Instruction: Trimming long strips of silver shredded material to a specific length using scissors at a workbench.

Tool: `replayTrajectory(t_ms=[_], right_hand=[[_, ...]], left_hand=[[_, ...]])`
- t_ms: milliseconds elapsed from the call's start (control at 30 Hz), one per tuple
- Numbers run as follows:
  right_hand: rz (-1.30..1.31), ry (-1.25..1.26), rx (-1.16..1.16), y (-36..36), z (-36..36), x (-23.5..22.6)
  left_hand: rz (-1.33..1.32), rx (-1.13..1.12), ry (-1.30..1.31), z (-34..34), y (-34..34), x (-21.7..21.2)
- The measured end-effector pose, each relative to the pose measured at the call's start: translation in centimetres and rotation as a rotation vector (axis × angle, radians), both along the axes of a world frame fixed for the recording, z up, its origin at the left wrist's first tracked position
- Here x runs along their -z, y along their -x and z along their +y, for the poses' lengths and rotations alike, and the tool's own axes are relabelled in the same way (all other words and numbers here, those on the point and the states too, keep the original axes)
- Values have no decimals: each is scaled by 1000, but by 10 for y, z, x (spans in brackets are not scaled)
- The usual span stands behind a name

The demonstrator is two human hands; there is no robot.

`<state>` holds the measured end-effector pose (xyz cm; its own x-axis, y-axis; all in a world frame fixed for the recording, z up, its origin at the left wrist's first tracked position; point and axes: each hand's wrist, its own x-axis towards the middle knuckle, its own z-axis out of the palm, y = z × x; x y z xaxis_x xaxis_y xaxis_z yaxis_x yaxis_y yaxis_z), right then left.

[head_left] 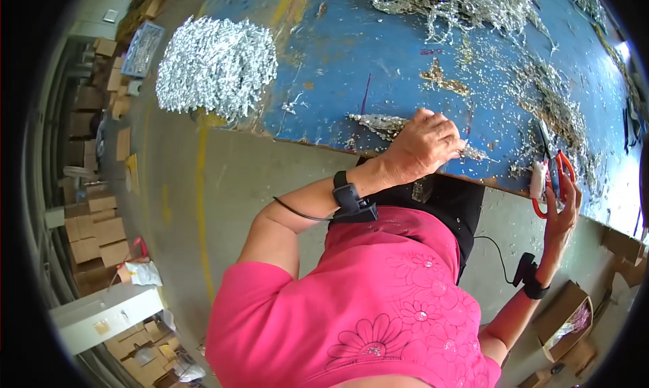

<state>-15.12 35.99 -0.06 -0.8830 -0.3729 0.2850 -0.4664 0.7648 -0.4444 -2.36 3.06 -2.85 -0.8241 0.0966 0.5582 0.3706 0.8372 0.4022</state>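
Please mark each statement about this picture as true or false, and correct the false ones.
1. The right hand holds scissors with red handles. True.
2. The left hand rests on a silver strand at the table's edge. True.
3. The table top is green. False: it is blue, with worn patches.
4. The big silver pile lies beside the right hand. False: it lies at the far left end of the table.
5. The person wears a pink shirt. True.
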Motion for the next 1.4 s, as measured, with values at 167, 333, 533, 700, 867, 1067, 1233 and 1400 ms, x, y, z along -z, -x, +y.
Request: replayTrajectory(t_ms=[167,333,533,700,867,1067,1233,1400], right_hand=[[-101,-102,-113,15,-4,-14],[-215,-40,-71,26,4,-12],[-127,-74,57,22,-11,-21],[-302,413,20,-9,22,-34],[-853,1037,-120,-74,13,9],[-1133,433,-371,-125,-44,-7],[-1053,183,-449,-125,-78,-14],[-1169,347,-469,-120,-88,-7]], left_hand=[[8,-15,29,-1,-4,0],[39,62,-22,-2,6,-3],[-16,17,-9,-5,3,-11],[-44,49,42,-4,6,-15],[-75,81,77,-3,7,-18],[-77,97,70,-3,9,-15],[-2,72,22,-1,9,-10],[51,71,45,0,6,-13]])
